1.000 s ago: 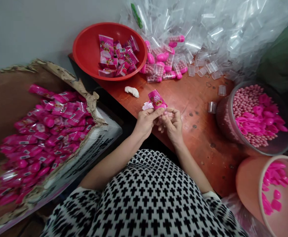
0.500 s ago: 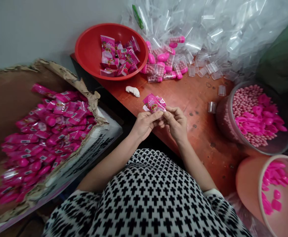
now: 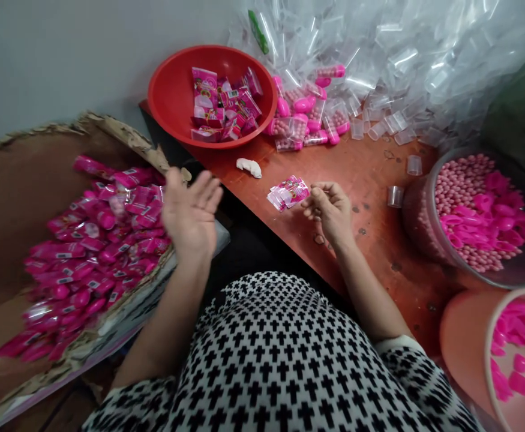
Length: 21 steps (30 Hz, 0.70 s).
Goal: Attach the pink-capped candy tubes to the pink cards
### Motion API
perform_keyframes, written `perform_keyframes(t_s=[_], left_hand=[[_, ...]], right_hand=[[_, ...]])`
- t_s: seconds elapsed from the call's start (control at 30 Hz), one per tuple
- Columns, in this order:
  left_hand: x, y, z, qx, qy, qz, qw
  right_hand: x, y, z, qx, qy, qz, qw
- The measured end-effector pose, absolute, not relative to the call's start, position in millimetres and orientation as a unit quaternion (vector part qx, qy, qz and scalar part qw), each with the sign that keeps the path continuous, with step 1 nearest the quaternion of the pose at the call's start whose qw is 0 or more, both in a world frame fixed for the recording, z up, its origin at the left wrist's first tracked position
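My left hand [image 3: 194,210] is raised over the near edge of the cardboard box, palm showing and fingers spread, with nothing in it. Over the orange tabletop, my right hand [image 3: 329,210] is curled with thumb and index finger together; whether anything is pinched there is hidden. Just left of its fingertips, a small stack of flat pink printed packets [image 3: 289,193] lies on the table. Filled pink packets [image 3: 100,240] are heaped in the torn cardboard box [image 3: 14,180]. More pink packets [image 3: 226,105] sit inside a red bowl [image 3: 165,90].
Behind are clear plastic tubes [image 3: 397,66] and pink-capped tubes of beads [image 3: 293,126]. To the right stand a tub [image 3: 419,222] of pink beads and caps, and a peach bucket [image 3: 464,330] with pink pieces. A crumpled white scrap [image 3: 248,167] lies near the bowl.
My hands have parted. The left swung leftward to the box and opened; the right stayed over the table. The pink packet between them is gone from view, and the flat stack now shows on the table.
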<state>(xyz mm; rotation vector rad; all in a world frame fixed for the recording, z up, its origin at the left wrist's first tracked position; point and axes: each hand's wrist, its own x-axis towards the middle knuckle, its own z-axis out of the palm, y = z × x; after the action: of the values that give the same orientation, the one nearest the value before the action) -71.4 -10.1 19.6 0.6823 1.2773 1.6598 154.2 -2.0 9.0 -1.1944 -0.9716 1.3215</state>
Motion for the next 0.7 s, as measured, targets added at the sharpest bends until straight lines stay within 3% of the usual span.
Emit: perform_keyframes(t_s=[0.13, 0.27, 0.47, 0.7], left_hand=[[-28, 18, -18, 0.601, 0.525, 0.46, 0.389], [3, 37, -43, 0.731, 0.502, 0.337, 0.316], [5, 40, -55, 0.72, 0.501, 0.377, 0.298], [14, 28, -48, 0.68, 0.511, 0.44, 0.288]], right_hand=[[163, -7, 0, -0.527, -0.412, 0.534, 0.517], [163, -14, -4, -0.539, -0.416, 0.537, 0.498], [166, -9, -11, -0.553, -0.42, 0.529, 0.488], [155, 16, -28, -0.54, -0.378, 0.509, 0.553]])
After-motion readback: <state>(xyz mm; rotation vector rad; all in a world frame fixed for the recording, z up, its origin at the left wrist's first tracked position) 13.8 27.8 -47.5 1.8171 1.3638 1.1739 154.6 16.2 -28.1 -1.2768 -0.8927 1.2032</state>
